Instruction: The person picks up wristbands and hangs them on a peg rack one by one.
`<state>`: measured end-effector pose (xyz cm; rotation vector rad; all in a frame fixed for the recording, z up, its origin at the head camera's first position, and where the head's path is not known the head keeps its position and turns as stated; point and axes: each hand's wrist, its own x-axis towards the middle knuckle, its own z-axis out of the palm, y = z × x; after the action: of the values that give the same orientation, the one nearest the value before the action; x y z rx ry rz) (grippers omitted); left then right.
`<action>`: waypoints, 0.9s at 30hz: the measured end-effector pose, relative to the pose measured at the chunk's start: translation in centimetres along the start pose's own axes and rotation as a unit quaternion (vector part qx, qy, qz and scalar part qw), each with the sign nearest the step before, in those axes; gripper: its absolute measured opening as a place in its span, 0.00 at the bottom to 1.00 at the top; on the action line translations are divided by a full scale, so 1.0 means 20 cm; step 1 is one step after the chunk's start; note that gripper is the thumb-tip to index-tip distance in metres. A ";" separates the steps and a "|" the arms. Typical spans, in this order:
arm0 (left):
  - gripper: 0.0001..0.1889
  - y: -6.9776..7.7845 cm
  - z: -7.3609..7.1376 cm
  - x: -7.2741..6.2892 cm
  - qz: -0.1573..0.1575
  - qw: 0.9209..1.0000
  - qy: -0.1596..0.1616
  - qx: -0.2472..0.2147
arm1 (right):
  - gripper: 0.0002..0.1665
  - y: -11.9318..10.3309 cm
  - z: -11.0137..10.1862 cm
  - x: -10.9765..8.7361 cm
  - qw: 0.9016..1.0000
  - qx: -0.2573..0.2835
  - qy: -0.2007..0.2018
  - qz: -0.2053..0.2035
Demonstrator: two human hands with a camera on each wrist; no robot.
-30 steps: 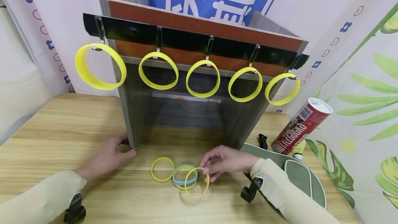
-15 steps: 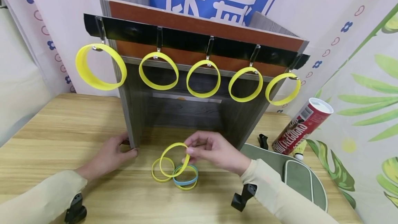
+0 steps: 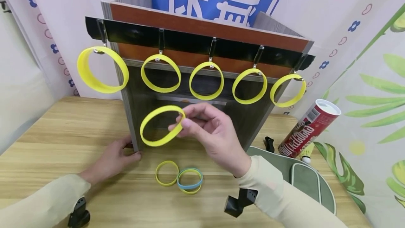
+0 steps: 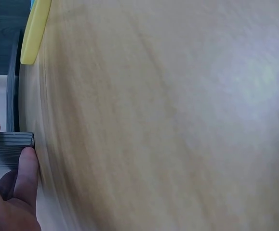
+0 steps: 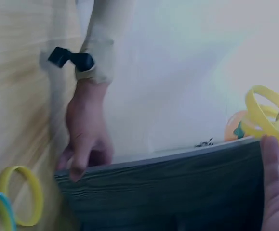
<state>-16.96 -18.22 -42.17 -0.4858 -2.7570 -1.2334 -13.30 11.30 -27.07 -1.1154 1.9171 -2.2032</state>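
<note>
My right hand pinches a yellow silicone wristband between thumb and fingers, raised in front of the grey wooden stand's opening. My left hand grips the bottom front edge of the stand's left side panel; in the left wrist view, thumb and fingers close on that panel. Several yellow wristbands hang from metal hooks on the black strip across the stand's front. On the table below, a yellow wristband lies beside a blue wristband, which overlaps another yellow one.
To the right, a green bag lies flat on the wooden table. Behind it are a leaning red tube, a shuttlecock and a small black object. Printed cloth hangs at the back and right.
My right hand has lifted the yellow wristband from the group on the table, up and leftward to the stand's opening. My left hand stays on the panel.
</note>
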 end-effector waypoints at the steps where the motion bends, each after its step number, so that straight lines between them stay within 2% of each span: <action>1: 0.27 0.00 0.00 0.00 -0.001 1.000 0.000 -0.001 | 0.20 -0.02 0.01 0.02 1.000 0.002 0.006 -0.009; 8: 0.28 0.00 0.00 -0.01 -0.003 1.000 -0.002 -0.004 | 0.19 -0.10 0.07 0.10 0.998 0.031 0.050 -0.039; 14: 0.29 -0.01 0.01 0.00 -0.002 1.000 0.002 0.001 | 0.12 -0.13 0.13 0.15 0.993 0.035 0.104 -0.049; 21: 0.26 -0.02 0.02 0.00 0.021 1.000 0.017 0.006 | 0.12 -0.13 0.17 0.20 0.988 0.060 0.136 -0.046; 27: 0.25 -0.02 0.02 0.00 0.037 0.999 0.024 0.008 | 0.11 -0.11 0.19 0.22 0.984 0.057 0.164 -0.041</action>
<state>-17.02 -18.23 -42.73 -0.5430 -2.6808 -1.1909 -13.64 6.72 -22.96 -0.8743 1.8475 -2.6480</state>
